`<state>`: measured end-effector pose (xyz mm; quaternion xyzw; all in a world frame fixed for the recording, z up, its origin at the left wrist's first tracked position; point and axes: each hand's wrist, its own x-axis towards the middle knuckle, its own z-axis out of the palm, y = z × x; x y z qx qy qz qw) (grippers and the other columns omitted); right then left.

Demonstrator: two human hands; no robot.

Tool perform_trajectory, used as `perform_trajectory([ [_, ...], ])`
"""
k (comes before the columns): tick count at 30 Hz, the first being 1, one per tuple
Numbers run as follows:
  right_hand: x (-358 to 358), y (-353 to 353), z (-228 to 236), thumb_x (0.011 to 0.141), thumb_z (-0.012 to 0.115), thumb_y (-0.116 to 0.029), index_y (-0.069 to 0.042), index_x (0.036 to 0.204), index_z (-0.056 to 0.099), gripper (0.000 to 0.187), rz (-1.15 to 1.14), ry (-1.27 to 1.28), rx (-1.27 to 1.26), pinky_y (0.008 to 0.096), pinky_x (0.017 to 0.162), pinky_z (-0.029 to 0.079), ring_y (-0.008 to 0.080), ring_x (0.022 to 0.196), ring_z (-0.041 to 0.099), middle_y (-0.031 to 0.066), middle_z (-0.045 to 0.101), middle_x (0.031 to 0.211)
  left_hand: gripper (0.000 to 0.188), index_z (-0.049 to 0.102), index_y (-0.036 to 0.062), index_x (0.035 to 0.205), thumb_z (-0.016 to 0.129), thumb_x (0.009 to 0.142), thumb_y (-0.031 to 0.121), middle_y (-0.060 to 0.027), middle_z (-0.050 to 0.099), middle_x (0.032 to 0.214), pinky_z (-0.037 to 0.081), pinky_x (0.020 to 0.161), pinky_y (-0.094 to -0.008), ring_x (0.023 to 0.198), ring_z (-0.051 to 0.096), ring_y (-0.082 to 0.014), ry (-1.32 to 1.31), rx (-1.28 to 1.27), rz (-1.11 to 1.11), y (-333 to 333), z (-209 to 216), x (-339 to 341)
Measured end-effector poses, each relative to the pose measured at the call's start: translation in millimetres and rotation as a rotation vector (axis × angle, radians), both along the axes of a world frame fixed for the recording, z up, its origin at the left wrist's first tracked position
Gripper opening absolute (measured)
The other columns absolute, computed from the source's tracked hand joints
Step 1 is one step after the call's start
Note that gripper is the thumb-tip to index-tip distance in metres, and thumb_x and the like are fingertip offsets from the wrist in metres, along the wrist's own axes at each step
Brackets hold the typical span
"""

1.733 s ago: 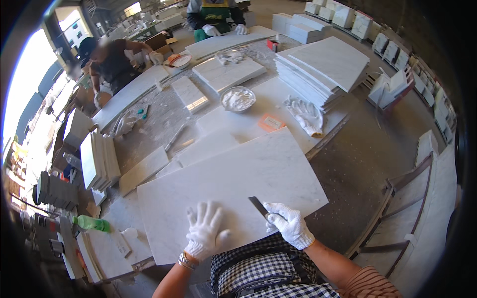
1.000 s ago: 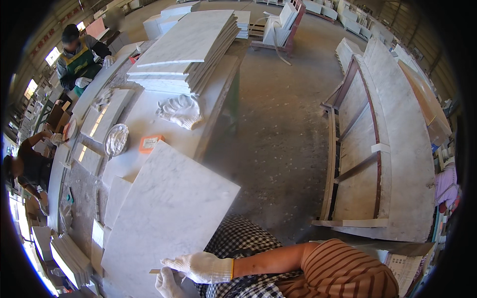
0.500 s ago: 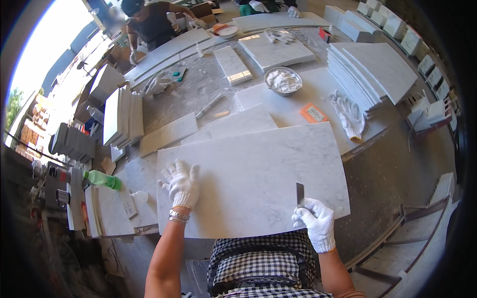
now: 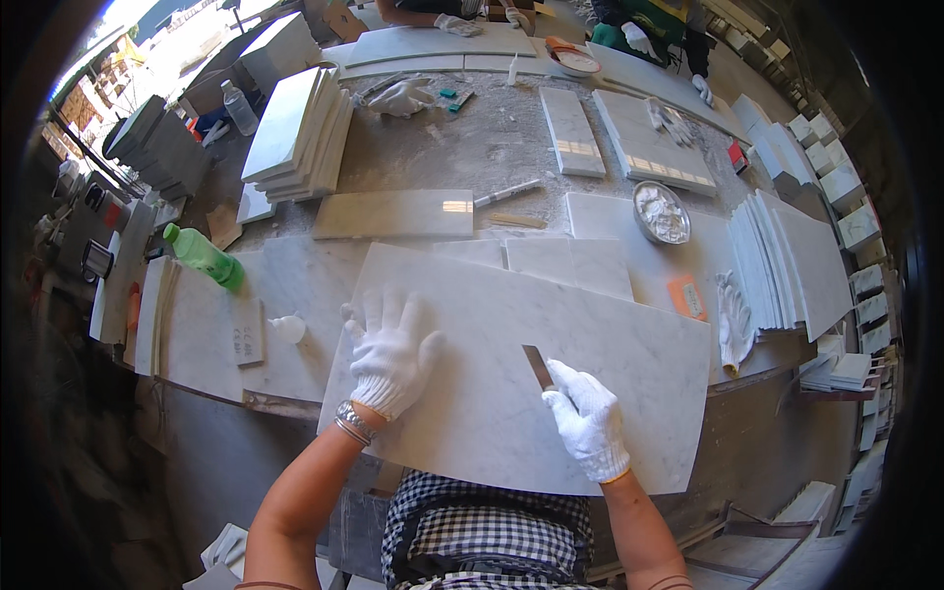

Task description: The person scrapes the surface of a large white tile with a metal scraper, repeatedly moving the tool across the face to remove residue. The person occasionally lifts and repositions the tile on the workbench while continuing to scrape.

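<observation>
A white, grey-veined marble slab (image 4: 492,423) lies in front of me, its near edge by my checkered apron. My left hand (image 4: 391,356), in a white knit glove, rests on the slab's left part with fingers spread. Over the right half, my gloved right hand (image 4: 588,418) grips a thin, flat metal scraper blade (image 4: 537,367) between thumb and fingers. Its free end points away and to the left. Whether the blade touches the stone I cannot tell.
Beyond the slab are a bowl of white paste (image 4: 661,213), an orange packet (image 4: 686,297) and a loose glove (image 4: 733,323). Stone stacks stand left (image 4: 295,138) and right (image 4: 801,256). A green bottle (image 4: 205,258) lies at left. Co-workers' gloved hands (image 4: 637,39) show across the table.
My right hand and the blade have moved inward from the slab's right front area, and the blade now slants left. My left hand stays flat on the slab. The view has shifted.
</observation>
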<state>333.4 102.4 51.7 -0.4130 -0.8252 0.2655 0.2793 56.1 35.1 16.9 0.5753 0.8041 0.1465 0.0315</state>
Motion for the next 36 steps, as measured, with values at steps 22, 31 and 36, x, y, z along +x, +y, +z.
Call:
perform_trajectory([
  [22,-78.6,60.4,-3.5,0.091,0.073,-0.016,-0.005,0.132,0.068,0.042,0.383,-0.442,0.144,0.0438,0.067,0.055,0.0326,0.074,0.068,0.0124,0.069,0.083,0.065,0.053,0.0059,0.153,0.059,0.1,0.044,-0.026,0.037,0.166,0.003,0.123,-0.0729,0.153,0.029,-0.051,-0.027,-0.03,0.04,6.5,1.0,-0.3],
  [31,-91.9,55.7,0.2,0.092,0.072,-0.019,-0.009,0.135,0.067,0.044,0.409,-0.558,0.075,0.0445,0.068,0.055,0.033,0.075,0.068,0.0129,0.069,0.086,0.066,0.052,0.0064,0.153,0.059,0.1,0.045,-0.0253,0.036,0.167,0.003,0.123,-0.0732,0.153,0.03,-0.0505,-0.004,-0.034,0.047,7.6,1.0,0.6],
  [36,-42.4,62.4,-3.8,0.091,0.075,-0.012,-0.004,0.132,0.07,0.042,0.269,-0.341,0.032,0.0419,0.075,0.058,0.0349,0.082,0.071,0.0164,0.073,0.095,0.068,0.051,0.0063,0.154,0.058,0.101,0.048,-0.0246,0.035,0.167,0.003,0.123,-0.0733,0.153,0.029,-0.0504,-0.043,-0.055,0.048,7.4,1.6,-0.6],
])
